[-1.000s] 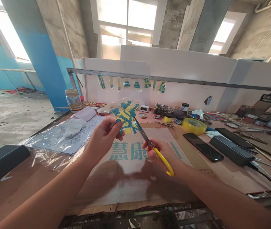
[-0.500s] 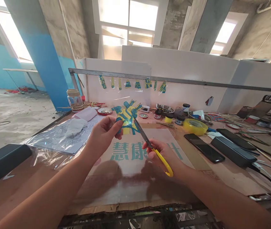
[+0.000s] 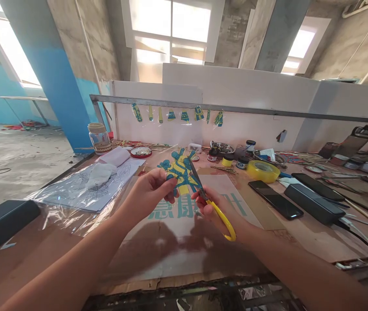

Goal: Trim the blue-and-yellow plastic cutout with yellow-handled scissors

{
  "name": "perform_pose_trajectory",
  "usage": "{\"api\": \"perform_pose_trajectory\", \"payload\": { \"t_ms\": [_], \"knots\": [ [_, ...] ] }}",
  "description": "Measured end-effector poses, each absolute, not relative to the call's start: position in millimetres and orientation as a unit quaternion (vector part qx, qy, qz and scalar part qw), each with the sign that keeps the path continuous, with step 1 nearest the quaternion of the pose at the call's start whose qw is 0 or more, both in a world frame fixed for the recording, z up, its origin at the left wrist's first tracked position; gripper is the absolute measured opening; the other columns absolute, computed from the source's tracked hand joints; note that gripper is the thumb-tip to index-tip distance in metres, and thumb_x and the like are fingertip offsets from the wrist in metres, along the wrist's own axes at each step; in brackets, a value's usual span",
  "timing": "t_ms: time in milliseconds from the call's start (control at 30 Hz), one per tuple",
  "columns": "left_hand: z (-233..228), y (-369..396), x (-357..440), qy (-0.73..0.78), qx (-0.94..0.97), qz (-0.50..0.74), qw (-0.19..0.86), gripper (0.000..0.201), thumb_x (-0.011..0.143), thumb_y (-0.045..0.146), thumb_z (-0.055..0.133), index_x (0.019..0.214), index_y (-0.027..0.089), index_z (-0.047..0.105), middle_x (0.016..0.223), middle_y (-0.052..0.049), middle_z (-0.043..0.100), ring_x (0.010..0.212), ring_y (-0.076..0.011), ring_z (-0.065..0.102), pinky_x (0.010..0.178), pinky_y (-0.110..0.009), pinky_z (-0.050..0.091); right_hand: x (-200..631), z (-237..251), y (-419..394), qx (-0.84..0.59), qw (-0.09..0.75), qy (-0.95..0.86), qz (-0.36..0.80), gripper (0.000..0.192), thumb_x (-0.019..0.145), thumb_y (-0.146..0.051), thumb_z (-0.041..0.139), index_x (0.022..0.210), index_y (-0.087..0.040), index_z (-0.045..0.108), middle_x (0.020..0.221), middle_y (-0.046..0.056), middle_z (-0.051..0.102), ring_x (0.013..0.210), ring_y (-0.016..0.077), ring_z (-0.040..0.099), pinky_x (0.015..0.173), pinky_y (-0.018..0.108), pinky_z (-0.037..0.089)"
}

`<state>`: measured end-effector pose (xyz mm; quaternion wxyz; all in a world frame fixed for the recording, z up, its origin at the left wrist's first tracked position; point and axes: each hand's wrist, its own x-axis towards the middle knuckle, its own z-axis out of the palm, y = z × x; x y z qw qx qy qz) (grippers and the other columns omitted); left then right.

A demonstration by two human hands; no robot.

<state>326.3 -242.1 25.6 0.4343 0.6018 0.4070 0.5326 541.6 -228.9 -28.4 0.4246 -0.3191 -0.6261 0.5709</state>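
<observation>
Where sunlit windows glare, cluttered cardboard-topped workbench (image 3: pixel 158 255), perhaps plywood.

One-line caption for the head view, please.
Left hand holds a blue-and-yellow painted cutout while right hand works yellow-handled scissors into it.

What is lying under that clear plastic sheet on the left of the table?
Under the clear plastic sheet lies a paper with line drawings. A white cloth covers its middle, hiding the drawings there.

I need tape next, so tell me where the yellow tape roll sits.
In the head view, the yellow tape roll lies flat on the table, right of centre, between small paint jars and black phones.
</observation>
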Motion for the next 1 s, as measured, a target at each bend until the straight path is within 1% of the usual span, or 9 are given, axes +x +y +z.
{"api": "perform_pose_trajectory", "payload": {
  "t_ms": [100, 167, 333, 467, 567, 733, 800, 867, 1000],
  "knots": [
    [25, -241, 325, 0.410, 0.611, 0.524, 0.429, 0.035, 0.079, 0.050, 0.076, 0.070, 0.022, 0.057, 0.054, 0.002, 0.066, 0.052, -0.0154, 0.065, 0.055, -0.027, 0.054, 542, -22, -231, -0.326, 0.420, -0.624, 0.572, 0.072, 0.054, -0.084, 0.074, 0.091, -0.024, 0.064, 0.087, 0.002, 0.051, 0.072, 0.0154, 0.044, 0.058, 0.024, 0.039],
    [24, -241, 325, 0.416, 0.614, 0.517, 0.427, 0.035, 0.079, 0.049, 0.076, 0.067, 0.021, 0.058, 0.053, 0.001, 0.066, 0.052, -0.0158, 0.066, 0.055, -0.027, 0.054, 542, -22, -231, -0.315, 0.426, -0.625, 0.573, 0.071, 0.054, -0.084, 0.074, 0.092, -0.024, 0.065, 0.085, 0.001, 0.050, 0.073, 0.0151, 0.044, 0.059, 0.024, 0.038],
    [26, -243, 328, 0.405, 0.635, 0.477, 0.453, 0.036, 0.080, 0.051, 0.075, 0.062, 0.020, 0.067, 0.058, -0.003, 0.069, 0.055, -0.0160, 0.065, 0.058, -0.028, 0.055, 542, -20, -230, -0.305, 0.436, -0.586, 0.611, 0.061, 0.051, -0.067, 0.088, 0.087, -0.023, 0.067, 0.086, -0.001, 0.053, 0.069, 0.0113, 0.042, 0.060, 0.022, 0.034],
    [25, -244, 329, 0.398, 0.637, 0.470, 0.464, 0.036, 0.080, 0.052, 0.074, 0.065, 0.020, 0.071, 0.060, -0.004, 0.071, 0.055, -0.0159, 0.063, 0.059, -0.029, 0.055, 537, -14, -233, -0.321, 0.440, -0.560, 0.624, 0.059, 0.048, -0.061, 0.091, 0.084, -0.022, 0.064, 0.085, -0.001, 0.052, 0.064, 0.0093, 0.040, 0.057, 0.021, 0.033],
    [25, -244, 329, 0.402, 0.646, 0.466, 0.452, 0.037, 0.081, 0.052, 0.073, 0.065, 0.019, 0.072, 0.061, -0.005, 0.072, 0.055, -0.0160, 0.064, 0.060, -0.029, 0.056, 535, -14, -232, -0.346, 0.448, -0.575, 0.590, 0.057, 0.055, -0.062, 0.086, 0.086, -0.021, 0.060, 0.081, -0.002, 0.051, 0.062, 0.0098, 0.041, 0.052, 0.022, 0.034],
    [25, -241, 328, 0.421, 0.650, 0.454, 0.440, 0.039, 0.079, 0.053, 0.074, 0.060, 0.020, 0.071, 0.062, -0.007, 0.073, 0.057, -0.0178, 0.067, 0.060, -0.030, 0.057, 543, -10, -226, -0.363, 0.492, -0.589, 0.528, 0.066, 0.067, -0.081, 0.067, 0.096, -0.023, 0.053, 0.065, -0.007, 0.041, 0.048, 0.0082, 0.032, 0.043, 0.023, 0.030],
    [22, -239, 329, 0.428, 0.646, 0.462, 0.431, 0.038, 0.080, 0.053, 0.074, 0.062, 0.019, 0.072, 0.062, -0.007, 0.073, 0.056, -0.0170, 0.066, 0.059, -0.029, 0.056, 548, -2, -227, -0.355, 0.510, -0.617, 0.483, 0.065, 0.072, -0.083, 0.061, 0.097, -0.024, 0.051, 0.067, -0.006, 0.042, 0.050, 0.0094, 0.037, 0.045, 0.024, 0.034],
    [17, -236, 329, 0.432, 0.643, 0.467, 0.426, 0.037, 0.080, 0.053, 0.073, 0.064, 0.020, 0.072, 0.064, -0.007, 0.074, 0.055, -0.0169, 0.065, 0.058, -0.029, 0.056, 550, 5, -230, -0.355, 0.513, -0.640, 0.449, 0.059, 0.075, -0.078, 0.063, 0.098, -0.025, 0.050, 0.072, -0.004, 0.048, 0.054, 0.0107, 0.043, 0.048, 0.025, 0.039],
    [4, -233, 331, 0.415, 0.681, 0.418, 0.436, 0.037, 0.082, 0.054, 0.070, 0.067, 0.020, 0.072, 0.066, -0.006, 0.074, 0.058, -0.0181, 0.066, 0.060, -0.031, 0.056, 547, 6, -233, -0.358, 0.514, -0.674, 0.393, 0.042, 0.077, -0.052, 0.074, 0.100, -0.026, 0.051, 0.080, -0.001, 0.056, 0.062, 0.0122, 0.053, 0.058, 0.027, 0.048]
  ]
}}
